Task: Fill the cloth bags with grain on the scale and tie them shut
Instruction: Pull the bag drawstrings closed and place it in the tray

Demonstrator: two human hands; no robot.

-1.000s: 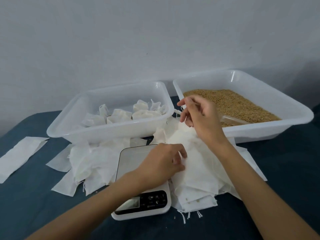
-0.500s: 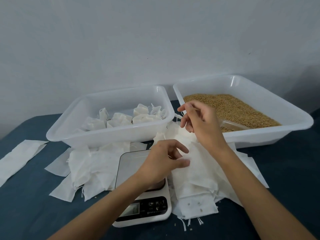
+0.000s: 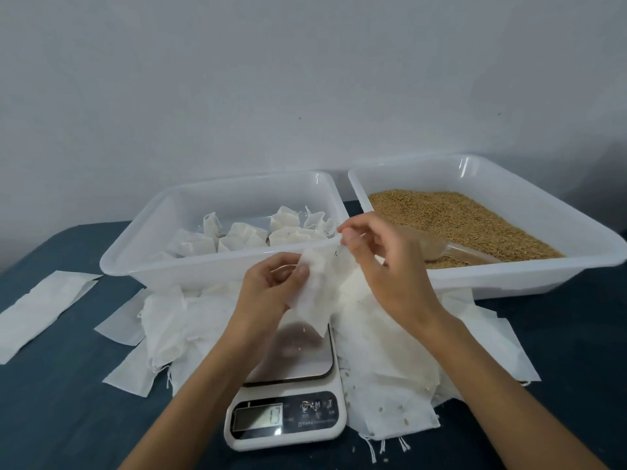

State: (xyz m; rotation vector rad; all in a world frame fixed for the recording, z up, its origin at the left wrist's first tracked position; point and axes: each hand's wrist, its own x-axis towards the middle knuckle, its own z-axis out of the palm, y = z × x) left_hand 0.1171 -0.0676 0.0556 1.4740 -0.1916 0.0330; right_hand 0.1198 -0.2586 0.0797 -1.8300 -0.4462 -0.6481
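White cloth bag (image 3: 317,286) held above scale (image 3: 288,395), empty, limp | left hand (image 3: 271,286) pinches its left edge, thumb on top | right hand (image 3: 383,266) pinches its upper corner at fingertips | grain (image 3: 458,218) with scoop (image 3: 451,249) in right tub (image 3: 543,276) | tied bags (image 3: 244,232) in left tub (image 3: 203,269) | spare bags (image 3: 390,361) heaped around scale.

The left hand (image 3: 271,286) has risen off the heap of flat white cloth bags (image 3: 383,354) beside the white digital kitchen scale (image 3: 288,395) and now pinches one thin white cloth bag (image 3: 317,293), lifted clear above the scale's steel platform; the right hand (image 3: 383,262) has come lower and closer, its fingertips (image 3: 344,234) pinching that bag's upper corner; the bag hangs between both hands.
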